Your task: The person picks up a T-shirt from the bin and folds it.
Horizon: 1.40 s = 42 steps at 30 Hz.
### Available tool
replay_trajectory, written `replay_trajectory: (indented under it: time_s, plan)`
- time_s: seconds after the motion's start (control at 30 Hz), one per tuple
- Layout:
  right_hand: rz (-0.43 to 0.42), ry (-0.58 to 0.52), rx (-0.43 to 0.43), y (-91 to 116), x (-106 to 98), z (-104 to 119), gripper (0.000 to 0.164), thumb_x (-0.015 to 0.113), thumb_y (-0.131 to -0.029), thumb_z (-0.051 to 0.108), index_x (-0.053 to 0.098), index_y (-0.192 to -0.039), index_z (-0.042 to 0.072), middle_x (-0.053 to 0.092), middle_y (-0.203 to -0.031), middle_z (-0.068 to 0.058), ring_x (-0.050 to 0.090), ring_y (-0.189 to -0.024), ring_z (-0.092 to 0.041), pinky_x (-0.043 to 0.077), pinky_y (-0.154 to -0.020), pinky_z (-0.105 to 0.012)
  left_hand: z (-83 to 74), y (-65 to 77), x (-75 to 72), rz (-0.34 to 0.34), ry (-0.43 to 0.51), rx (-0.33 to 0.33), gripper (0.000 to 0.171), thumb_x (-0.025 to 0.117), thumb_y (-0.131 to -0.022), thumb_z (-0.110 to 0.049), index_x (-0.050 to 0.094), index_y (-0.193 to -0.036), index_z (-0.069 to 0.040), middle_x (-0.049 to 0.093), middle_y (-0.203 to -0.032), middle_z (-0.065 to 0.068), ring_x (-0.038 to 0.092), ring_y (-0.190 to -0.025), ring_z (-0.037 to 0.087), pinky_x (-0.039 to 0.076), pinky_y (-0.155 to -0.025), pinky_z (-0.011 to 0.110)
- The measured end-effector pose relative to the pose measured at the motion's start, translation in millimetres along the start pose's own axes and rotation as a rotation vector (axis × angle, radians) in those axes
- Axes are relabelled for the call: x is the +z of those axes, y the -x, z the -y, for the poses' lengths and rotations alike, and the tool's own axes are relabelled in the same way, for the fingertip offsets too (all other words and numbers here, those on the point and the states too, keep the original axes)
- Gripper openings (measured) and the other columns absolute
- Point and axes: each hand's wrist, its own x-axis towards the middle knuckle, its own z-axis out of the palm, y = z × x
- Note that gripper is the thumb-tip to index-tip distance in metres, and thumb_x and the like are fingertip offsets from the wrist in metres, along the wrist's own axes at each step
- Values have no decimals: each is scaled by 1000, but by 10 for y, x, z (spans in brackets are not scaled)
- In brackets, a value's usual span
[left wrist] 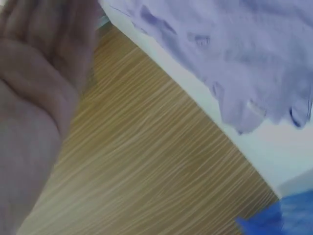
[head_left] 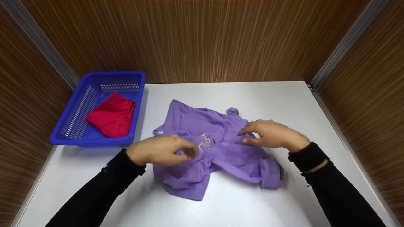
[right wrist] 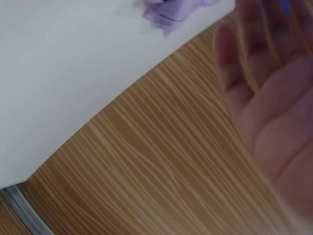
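A purple T-shirt (head_left: 195, 123) with pale lettering lies crumpled in the middle of the white table, its sleeves and hem spread unevenly. My left hand (head_left: 167, 149) hovers over its left part, fingers loosely bent and holding nothing. Over the shirt's right side is my right hand (head_left: 268, 134), its fingers relaxed and spread a little from the thumb. Whether its fingertips touch the cloth cannot be told. In the left wrist view the left palm (left wrist: 29, 98) is bare, with the shirt (left wrist: 244, 54) beyond. The right wrist view shows a bare right palm (right wrist: 279, 112).
A blue plastic basket (head_left: 68, 138) stands at the table's left, with a folded red cloth (head_left: 112, 116) inside. Wood-grain panels (head_left: 202, 41) wall the white table (head_left: 246, 208) at the back and both sides.
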Motion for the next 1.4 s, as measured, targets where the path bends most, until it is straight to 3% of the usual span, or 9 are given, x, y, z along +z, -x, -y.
replay_trajectory:
  time_s: [0.07,0.17,0.27,0.37,0.6,0.73,1.03,1.2,1.4]
  plan:
    - [-5,62,-3,-56,104,-10,36,68,-102,36,73,-134,21,71,-139,-4,65,-129,-32,53,-109,-59,14,-24,108,-23,-94,-80,36,60,-101,-35,68,-134,-21,74,-134,1,68,-127,17,55,-112,40]
    - [50,84,-3,-116,248,-16,40,67,-102,35,70,-138,17,66,-145,-11,62,-134,-38,50,-113,-60,24,-52,318,14,-213,-196,57,64,-99,-49,59,-147,-18,64,-149,8,61,-139,29,49,-119,47]
    - [49,102,47,-145,323,-32,44,63,-104,37,67,-141,14,62,-151,-14,60,-138,-40,50,-114,-61,30,-90,485,48,-269,-255,68,66,-96,-54,56,-151,-16,58,-153,14,57,-142,37,46,-122,50]
    - [5,126,126,-173,336,-90,43,58,-106,39,67,-140,14,60,-153,-15,60,-138,-41,52,-110,-63,50,-154,555,29,-288,-285,69,67,-95,-56,57,-150,-15,53,-158,18,52,-146,41,43,-124,53]
    - [-23,76,304,-312,221,-513,48,48,-110,41,61,-148,15,50,-162,-17,52,-143,-51,45,-114,-70,321,-361,419,7,-291,-344,78,73,-92,-54,48,-157,-19,39,-170,17,37,-155,50,39,-122,68]
    - [-35,9,364,-370,144,-804,50,42,-112,38,54,-154,13,42,-167,-21,41,-151,-52,34,-123,-70,487,-453,357,1,-282,-337,85,77,-90,-52,44,-161,-16,34,-172,18,31,-157,53,31,-128,67]
    - [-62,-175,256,-361,151,-1150,61,48,-112,35,36,-163,4,27,-172,-26,24,-161,-49,18,-133,-63,524,-480,406,34,-245,-311,99,78,-89,-58,33,-166,-15,22,-175,21,21,-160,56,25,-128,71]
    - [-151,-282,218,-202,106,-1199,57,61,-107,22,46,-156,-1,45,-162,-29,40,-152,-49,30,-128,-63,552,-422,412,7,-216,-324,99,79,-87,-58,35,-165,-16,23,-175,21,21,-159,56,26,-128,71]
    - [-169,-144,328,18,125,-1192,38,66,-97,9,62,-132,-7,67,-127,-31,64,-119,-47,51,-105,-63,608,-338,355,-23,-203,-345,97,81,-85,-57,40,-163,-15,28,-173,23,26,-157,58,30,-125,72]
